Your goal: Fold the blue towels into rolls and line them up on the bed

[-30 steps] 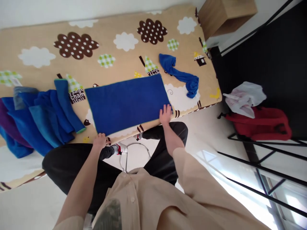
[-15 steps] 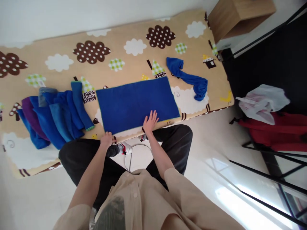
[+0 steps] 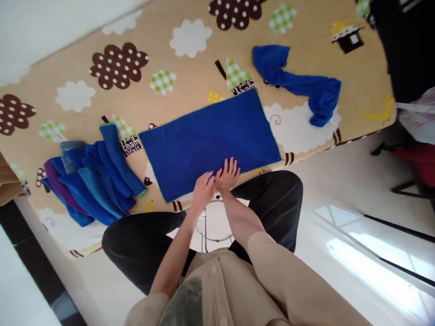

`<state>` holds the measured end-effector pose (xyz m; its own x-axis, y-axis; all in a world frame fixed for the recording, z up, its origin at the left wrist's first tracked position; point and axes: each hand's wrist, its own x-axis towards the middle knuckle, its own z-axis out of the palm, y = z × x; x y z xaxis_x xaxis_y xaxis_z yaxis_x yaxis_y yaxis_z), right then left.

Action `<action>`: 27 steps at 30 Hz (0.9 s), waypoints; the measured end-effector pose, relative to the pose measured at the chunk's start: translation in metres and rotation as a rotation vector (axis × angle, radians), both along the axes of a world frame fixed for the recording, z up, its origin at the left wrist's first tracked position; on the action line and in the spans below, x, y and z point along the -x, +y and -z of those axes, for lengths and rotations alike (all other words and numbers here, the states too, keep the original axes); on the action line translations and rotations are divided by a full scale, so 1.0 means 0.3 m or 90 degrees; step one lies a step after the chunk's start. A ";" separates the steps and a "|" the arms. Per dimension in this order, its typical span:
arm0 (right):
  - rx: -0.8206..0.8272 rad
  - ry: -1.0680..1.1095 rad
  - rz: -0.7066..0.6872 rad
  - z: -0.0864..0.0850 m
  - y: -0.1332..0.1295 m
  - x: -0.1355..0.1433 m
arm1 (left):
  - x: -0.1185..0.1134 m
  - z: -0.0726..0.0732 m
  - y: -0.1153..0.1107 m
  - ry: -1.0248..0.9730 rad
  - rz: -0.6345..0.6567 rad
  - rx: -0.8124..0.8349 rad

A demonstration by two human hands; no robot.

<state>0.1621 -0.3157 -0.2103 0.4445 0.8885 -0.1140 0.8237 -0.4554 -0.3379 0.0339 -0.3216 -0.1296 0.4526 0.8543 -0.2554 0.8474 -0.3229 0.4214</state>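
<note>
A flat blue towel (image 3: 210, 136) with a thin green edge lies spread out in front of me as a rectangle. My right hand (image 3: 227, 175) rests on its near edge, fingers spread, palm down. Close beside it on the left, my left hand (image 3: 204, 186) lies over the same edge with its fingers loosely stretched out on the cloth. The two hands almost touch at the thumbs. Neither hand has cloth gripped in it.
Several rolled blue towels, one of them a purple towel (image 3: 61, 185), lie in a row at left. A crumpled blue towel (image 3: 299, 83) lies at right. All rest on the patterned tablecloth (image 3: 190, 104). A white plastic bag (image 3: 419, 117) is at far right.
My left hand has moved right from the towel's near left corner to beside my right hand. The view has tilted and come closer.
</note>
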 end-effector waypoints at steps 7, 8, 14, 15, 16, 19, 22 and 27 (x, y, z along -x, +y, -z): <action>0.042 -0.002 0.002 0.038 -0.001 -0.013 | -0.148 0.199 0.138 -0.099 -0.045 -0.060; 0.036 -0.002 -0.001 0.032 0.000 -0.011 | -0.132 0.207 0.147 -0.092 -0.050 -0.060; -0.001 -0.010 -0.004 -0.007 0.006 0.001 | 0.001 0.191 0.168 -0.020 -0.143 -0.088; -0.002 -0.013 -0.003 -0.010 0.007 0.000 | 0.031 0.186 0.170 -0.008 -0.166 -0.093; -0.002 -0.014 -0.003 -0.012 0.007 0.000 | 0.065 0.182 0.171 0.004 -0.185 -0.097; 0.005 -0.006 -0.007 -0.016 0.009 -0.004 | 0.193 0.176 0.174 0.048 -0.245 -0.106; 0.014 0.006 -0.007 -0.021 0.012 -0.007 | 0.336 0.170 0.177 0.102 -0.317 -0.101; 0.027 0.013 -0.006 -0.030 0.014 -0.009 | 0.472 0.136 0.188 0.196 -0.371 -0.077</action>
